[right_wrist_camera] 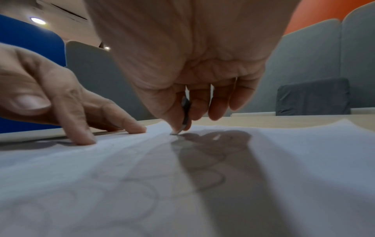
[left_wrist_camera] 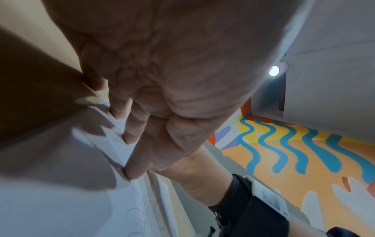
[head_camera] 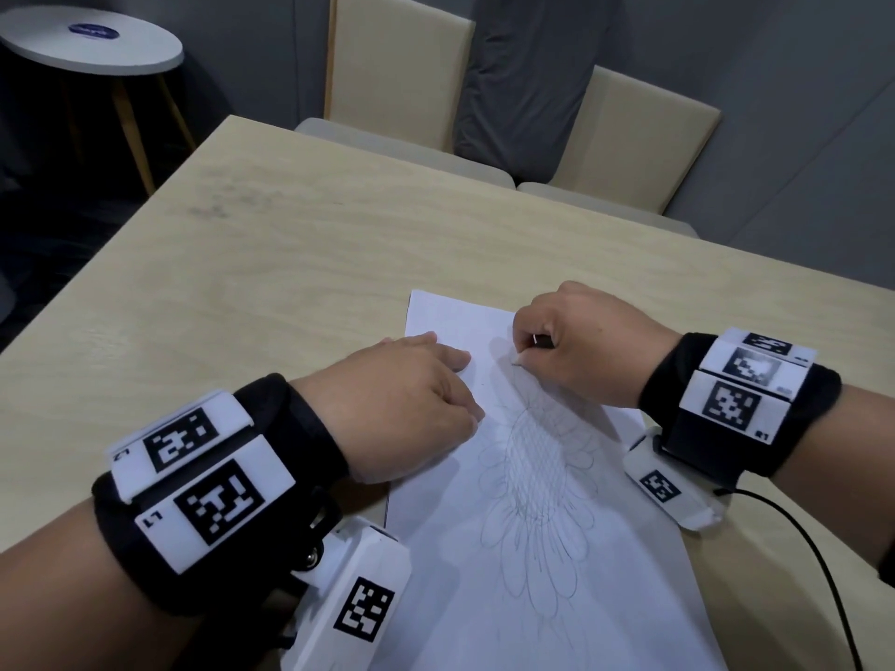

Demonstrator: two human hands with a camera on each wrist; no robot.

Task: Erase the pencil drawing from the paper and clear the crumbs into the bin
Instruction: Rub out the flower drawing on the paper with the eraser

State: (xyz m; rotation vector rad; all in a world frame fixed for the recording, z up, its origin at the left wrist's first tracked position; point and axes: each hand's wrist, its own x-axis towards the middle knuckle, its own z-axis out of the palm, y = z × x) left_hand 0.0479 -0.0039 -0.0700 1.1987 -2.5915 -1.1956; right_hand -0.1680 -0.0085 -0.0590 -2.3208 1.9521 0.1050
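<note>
A white paper (head_camera: 605,598) with a pencil flower drawing (head_camera: 537,477) lies on the wooden table (head_camera: 290,263). My left hand (head_camera: 450,380) presses the sheet's left part with straight fingers (left_wrist_camera: 131,133); it also shows in the right wrist view as the left hand (right_wrist_camera: 81,125). My right hand (head_camera: 528,351) pinches a slim dark pencil-like stick (head_camera: 542,340) between thumb and fingers. The stick (right_wrist_camera: 186,112) stands steeply, and its pale tip (right_wrist_camera: 175,132) touches the paper (right_wrist_camera: 304,160) at the drawing's far end. No bin and no crumbs are visible.
Two beige chairs (head_camera: 402,75) (head_camera: 629,138) stand at the table's far side. A round white side table (head_camera: 92,41) is at the far left. A black cable (head_camera: 799,549) runs from my right wrist across the table's near right.
</note>
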